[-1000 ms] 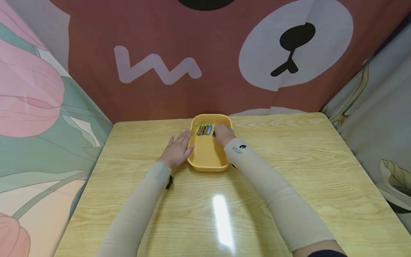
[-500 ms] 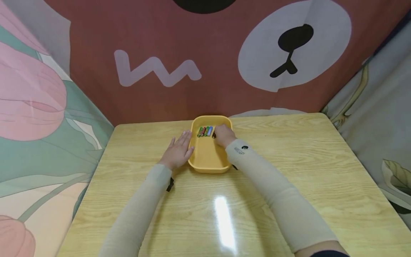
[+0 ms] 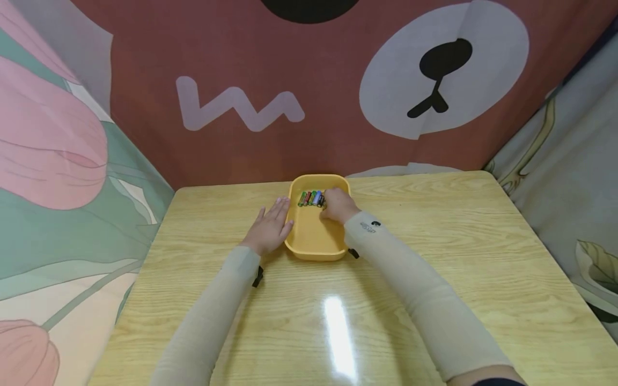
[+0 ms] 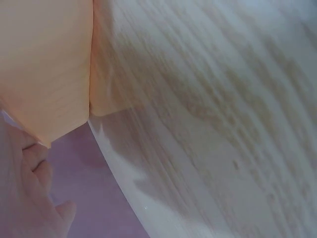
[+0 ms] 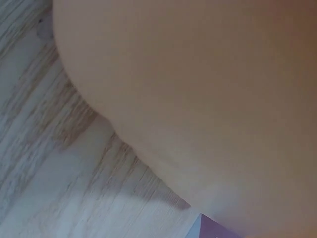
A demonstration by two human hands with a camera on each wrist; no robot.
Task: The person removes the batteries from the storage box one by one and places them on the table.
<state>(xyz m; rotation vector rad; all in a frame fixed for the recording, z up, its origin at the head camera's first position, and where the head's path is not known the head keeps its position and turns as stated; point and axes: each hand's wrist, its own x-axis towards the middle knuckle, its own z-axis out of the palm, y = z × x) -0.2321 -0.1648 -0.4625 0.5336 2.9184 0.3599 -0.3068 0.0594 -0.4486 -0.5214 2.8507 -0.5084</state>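
While the left hand [image 3: 267,229], fingers straight, touches the tray [image 3: 314,230], I judge weak bracing could shift it. In its far half, the cylinder row [image 3: 308,199] may scatter if bumped by the right hand [image 3: 338,205], whose grip I cannot tell.

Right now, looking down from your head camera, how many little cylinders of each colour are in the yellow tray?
Green cylinders: 2
Red cylinder: 1
Blue cylinder: 1
Black cylinder: 1
Total in view: 5; the right hand could be hiding more.
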